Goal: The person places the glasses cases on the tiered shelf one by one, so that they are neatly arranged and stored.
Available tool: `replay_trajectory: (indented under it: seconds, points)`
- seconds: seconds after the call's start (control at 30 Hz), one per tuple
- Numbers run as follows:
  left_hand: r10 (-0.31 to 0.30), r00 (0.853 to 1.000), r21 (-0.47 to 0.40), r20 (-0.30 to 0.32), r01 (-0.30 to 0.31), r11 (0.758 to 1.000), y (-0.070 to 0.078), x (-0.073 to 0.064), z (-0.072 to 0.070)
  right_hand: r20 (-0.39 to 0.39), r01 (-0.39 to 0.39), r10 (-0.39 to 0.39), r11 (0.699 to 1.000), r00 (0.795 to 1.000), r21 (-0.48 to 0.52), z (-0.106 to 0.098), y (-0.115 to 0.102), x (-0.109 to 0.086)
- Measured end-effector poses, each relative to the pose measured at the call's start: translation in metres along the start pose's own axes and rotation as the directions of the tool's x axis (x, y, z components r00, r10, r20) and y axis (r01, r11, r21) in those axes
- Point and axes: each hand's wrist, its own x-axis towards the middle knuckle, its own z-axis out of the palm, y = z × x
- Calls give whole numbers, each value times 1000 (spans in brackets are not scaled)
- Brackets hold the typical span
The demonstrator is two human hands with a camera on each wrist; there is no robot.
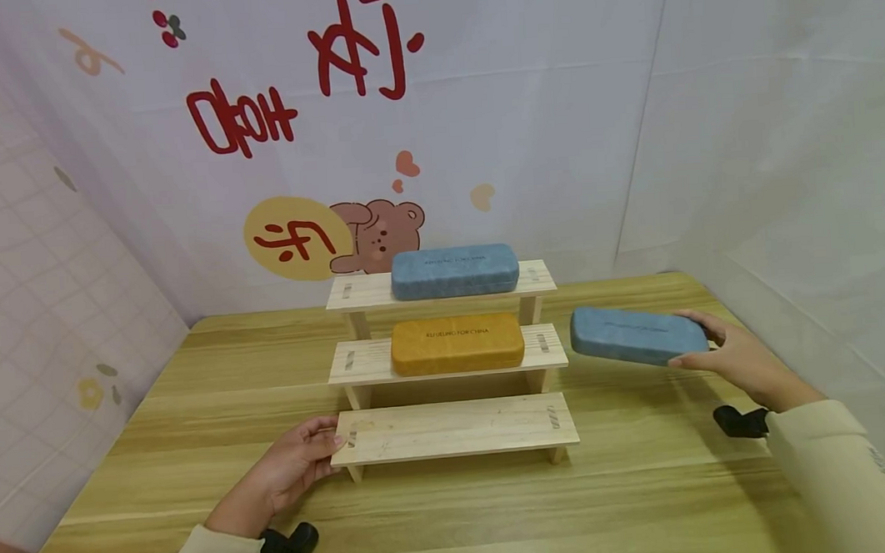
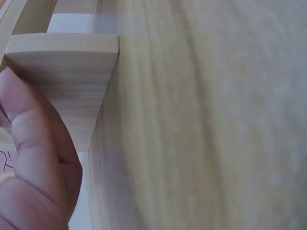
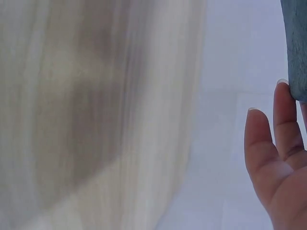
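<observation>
A three-step wooden rack [image 1: 451, 430] stands on the table. My left hand [image 1: 299, 461] grips the left end of its lowest step, thumb on top; the left wrist view shows its fingers [image 2: 33, 139] beside the rack's wooden leg [image 2: 72, 81]. In my right hand [image 1: 747, 362] is a blue glasses case [image 1: 637, 336], held by its right end above the table, right of the rack. The right wrist view catches only a corner of that case [image 3: 296, 52]. Another blue case [image 1: 455, 272] lies on the top step, and a mustard-yellow case [image 1: 457, 345] on the middle one.
The wood-grain table [image 1: 455, 518] runs back to a white printed cloth wall [image 1: 525, 138] close behind the rack. Further cloth walls rise along the left [image 1: 29, 273] and right [image 1: 822, 206] sides, the right one near my right hand.
</observation>
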Motion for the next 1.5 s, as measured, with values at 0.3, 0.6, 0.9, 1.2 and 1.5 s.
replay_trajectory:
  seconds: [0.3,0.6,0.9,1.2,1.5]
  points:
    - [-2,1000,-3,-8,2,1000,0,1,1,-48,35,-34,999,998,15,-4,-6,-20]
    - [4,1000,-9,5,-4,1000,0,1,0,-95,139,-131,987,987,86,2,-15,-36]
    - [4,1000,-12,3,-4,1000,0,0,0,-47,171,-166,973,985,153,19,-30,-45]
    - [5,1000,-10,-1,-5,1000,0,0,0,-2,241,-256,906,967,349,44,-45,-51]
    - [10,1000,-14,9,-10,1000,-1,0,-1,-41,234,-231,942,972,242,67,-69,-58]
